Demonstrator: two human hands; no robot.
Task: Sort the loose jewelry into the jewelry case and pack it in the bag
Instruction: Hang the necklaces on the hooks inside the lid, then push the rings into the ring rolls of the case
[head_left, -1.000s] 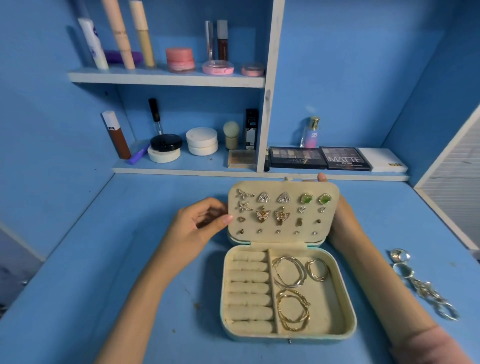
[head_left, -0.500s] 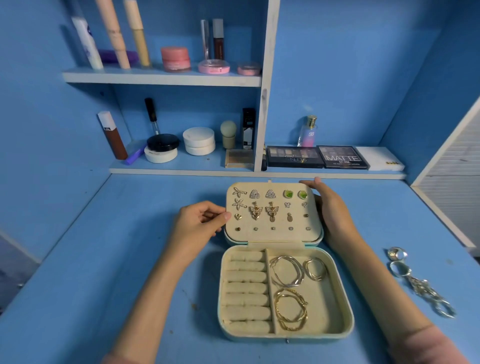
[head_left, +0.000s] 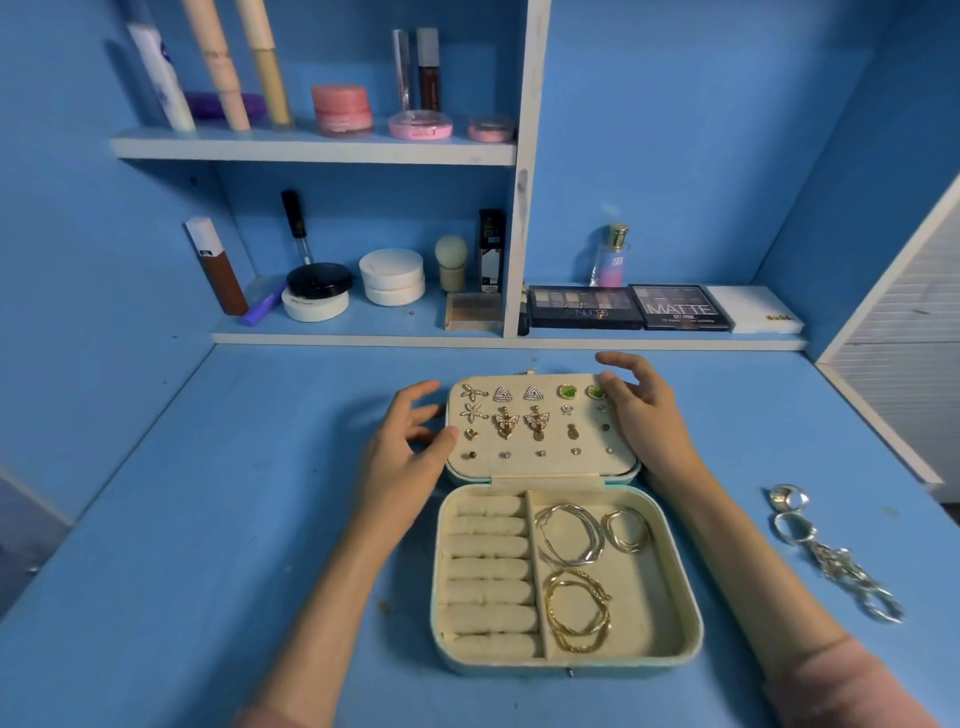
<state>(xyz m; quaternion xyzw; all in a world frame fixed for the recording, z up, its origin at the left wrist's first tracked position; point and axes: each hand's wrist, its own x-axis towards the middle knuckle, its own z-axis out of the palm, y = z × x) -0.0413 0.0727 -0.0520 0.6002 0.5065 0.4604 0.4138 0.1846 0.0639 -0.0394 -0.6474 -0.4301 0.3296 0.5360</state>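
Two hands show in our head view: our left hand (head_left: 410, 441) and right hand (head_left: 641, 410) touch the lid of the open jewelry case (head_left: 545, 467), mid frame. Their fingers are loose, apart and hold nothing. Next, we think, we pick up the loose rings (head_left: 792, 525) at far right on the blue table (head_left: 156, 571). Makeup shelves (head_left: 311, 148) fill the top.

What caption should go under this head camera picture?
Open jewelry case on a blue desk, left hand and right hand at its lid, loose silver rings nearby.
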